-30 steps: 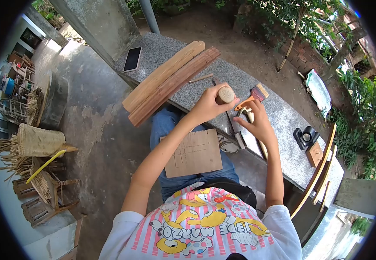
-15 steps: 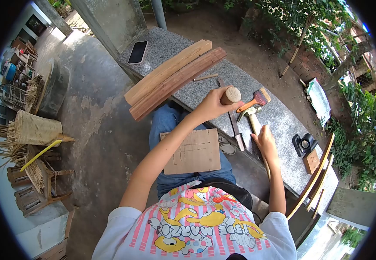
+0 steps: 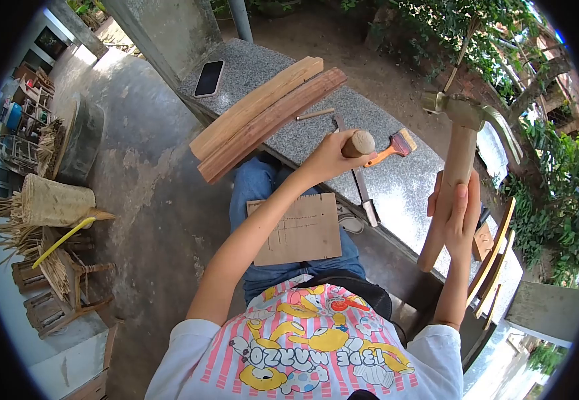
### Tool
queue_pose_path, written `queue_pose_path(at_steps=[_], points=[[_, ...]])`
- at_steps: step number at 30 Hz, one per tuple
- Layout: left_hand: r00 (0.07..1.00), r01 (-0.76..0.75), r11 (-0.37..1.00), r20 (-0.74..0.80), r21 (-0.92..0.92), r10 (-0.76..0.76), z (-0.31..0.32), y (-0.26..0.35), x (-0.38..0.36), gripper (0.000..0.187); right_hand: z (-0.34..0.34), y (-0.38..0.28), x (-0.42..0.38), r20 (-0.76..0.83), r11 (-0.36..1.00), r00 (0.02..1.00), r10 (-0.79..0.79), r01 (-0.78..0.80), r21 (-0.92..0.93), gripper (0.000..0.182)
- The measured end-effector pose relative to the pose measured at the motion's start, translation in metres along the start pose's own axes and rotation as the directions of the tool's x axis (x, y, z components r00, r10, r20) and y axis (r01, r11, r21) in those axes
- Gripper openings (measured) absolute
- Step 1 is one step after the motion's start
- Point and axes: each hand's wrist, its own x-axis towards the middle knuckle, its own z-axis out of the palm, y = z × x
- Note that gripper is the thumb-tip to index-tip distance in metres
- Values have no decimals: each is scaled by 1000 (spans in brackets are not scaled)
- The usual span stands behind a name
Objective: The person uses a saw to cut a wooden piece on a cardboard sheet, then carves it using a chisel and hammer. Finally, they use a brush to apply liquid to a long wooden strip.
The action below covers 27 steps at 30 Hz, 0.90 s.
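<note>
My left hand (image 3: 331, 159) is wrapped round a round wooden tool handle (image 3: 361, 143), seen end-on above the stone ledge; its lower part is hidden. On the right, my right hand (image 3: 461, 212) grips the wooden shaft of a claw hammer (image 3: 459, 150), raised with its head up and its claw toward the right. A flat paintbrush (image 3: 397, 147) lies just beyond my left hand. Beneath that hand runs a long narrow metal tool (image 3: 363, 190). A brown board with pencilled lines (image 3: 299, 233) rests on my lap.
Two wooden beams (image 3: 273, 113) lie across the ledge (image 3: 249, 63), with a phone (image 3: 209, 79) behind them and a thin stick (image 3: 316, 115) alongside. Curved wooden strips (image 3: 496, 250) and a small wood block (image 3: 483, 241) are at the right. Bundled sticks (image 3: 36, 207) stand far left.
My right hand has lifted the claw hammer off the ledge, up and to the right. My left hand stays nearly in place round the wooden handle.
</note>
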Motion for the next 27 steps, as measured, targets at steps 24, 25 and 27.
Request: queue_pose_path(at_steps=[24, 25, 27], points=[[998, 59, 994, 32, -92, -56, -8, -9, -4, 30, 15, -70, 3, -7, 995, 999, 47, -47, -84, 24], [999, 45, 996, 12, -82, -44, -6, -9, -4, 31, 14, -73, 4, -67, 999, 997, -33, 31, -38, 26], [999, 30, 997, -10, -75, -31, -5, -7, -3, 31, 12, -72, 5, -137, 987, 980, -142, 150, 53, 28]])
